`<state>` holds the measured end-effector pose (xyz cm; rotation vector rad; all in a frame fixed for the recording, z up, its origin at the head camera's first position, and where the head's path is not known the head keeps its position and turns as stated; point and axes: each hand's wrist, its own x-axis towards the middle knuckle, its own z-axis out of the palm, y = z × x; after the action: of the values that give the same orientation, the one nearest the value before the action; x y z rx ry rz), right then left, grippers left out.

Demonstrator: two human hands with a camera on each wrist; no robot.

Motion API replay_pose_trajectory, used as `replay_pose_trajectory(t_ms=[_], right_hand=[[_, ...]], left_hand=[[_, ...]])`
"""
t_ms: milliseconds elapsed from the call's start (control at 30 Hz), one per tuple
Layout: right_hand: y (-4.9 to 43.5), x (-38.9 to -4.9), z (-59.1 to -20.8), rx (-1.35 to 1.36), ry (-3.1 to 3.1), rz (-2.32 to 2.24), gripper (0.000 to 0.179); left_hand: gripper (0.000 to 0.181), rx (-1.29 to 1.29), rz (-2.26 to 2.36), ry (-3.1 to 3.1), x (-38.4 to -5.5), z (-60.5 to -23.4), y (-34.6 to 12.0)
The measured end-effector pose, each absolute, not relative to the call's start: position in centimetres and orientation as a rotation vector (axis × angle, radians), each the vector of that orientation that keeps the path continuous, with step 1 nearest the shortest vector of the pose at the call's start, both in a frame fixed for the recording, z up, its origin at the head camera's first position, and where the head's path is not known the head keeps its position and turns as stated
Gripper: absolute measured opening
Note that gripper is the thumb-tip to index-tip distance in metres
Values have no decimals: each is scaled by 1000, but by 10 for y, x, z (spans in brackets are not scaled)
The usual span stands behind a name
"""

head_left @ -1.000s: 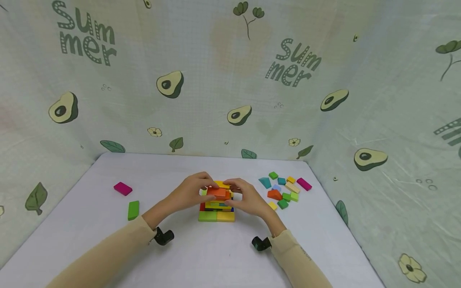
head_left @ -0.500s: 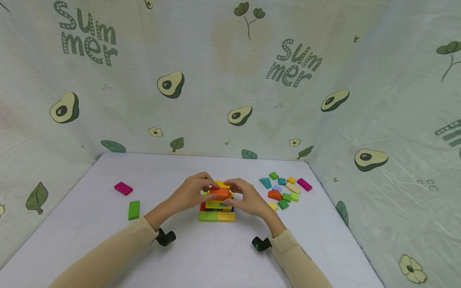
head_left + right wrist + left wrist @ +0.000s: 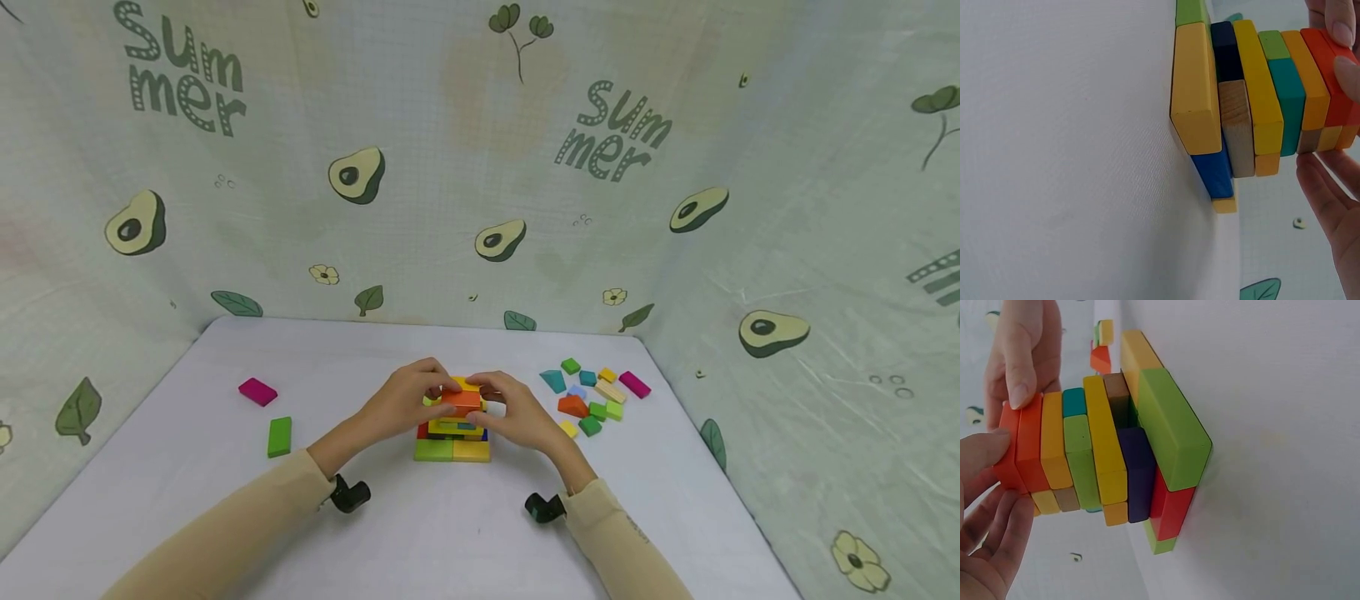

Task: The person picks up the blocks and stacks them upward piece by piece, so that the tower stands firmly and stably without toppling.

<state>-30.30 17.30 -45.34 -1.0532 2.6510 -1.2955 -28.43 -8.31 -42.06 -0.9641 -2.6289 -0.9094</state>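
Observation:
A tower of coloured wooden blocks [image 3: 452,450] stands at mid-table, its layers laid crosswise. On its top lies a red-orange block [image 3: 1005,450], stacked flat on another red-orange block [image 3: 1030,447]. My left hand [image 3: 401,400] pinches the uppermost block, thumb at the near face and fingers behind. From the other side my right hand [image 3: 517,412] holds the tower's upper layers. In the right wrist view its thumb [image 3: 1349,78] touches the red-orange blocks, while its fingers [image 3: 1322,190] touch the back. My hands partly hide the tower's top in the head view.
Several small loose blocks lie at the right, among them a red-orange one [image 3: 573,406] and a magenta one [image 3: 634,384]. To the left are a magenta block [image 3: 258,392] and a green block [image 3: 280,437]. Patterned cloth [image 3: 420,283] rises behind the white table [image 3: 420,533].
The top red-orange block has slid slightly right, into line with the one below, my left hand moving with it. My right hand has stayed nearly still.

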Motion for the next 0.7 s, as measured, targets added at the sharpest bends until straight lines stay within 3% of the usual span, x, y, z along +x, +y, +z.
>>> replay_pose_trajectory(t_ms=[700], right_hand=[[172,-304,-454,-1074,2640,-1313,55]], left_hand=[[28,-979,-939,-2659,-286,-420,-86]])
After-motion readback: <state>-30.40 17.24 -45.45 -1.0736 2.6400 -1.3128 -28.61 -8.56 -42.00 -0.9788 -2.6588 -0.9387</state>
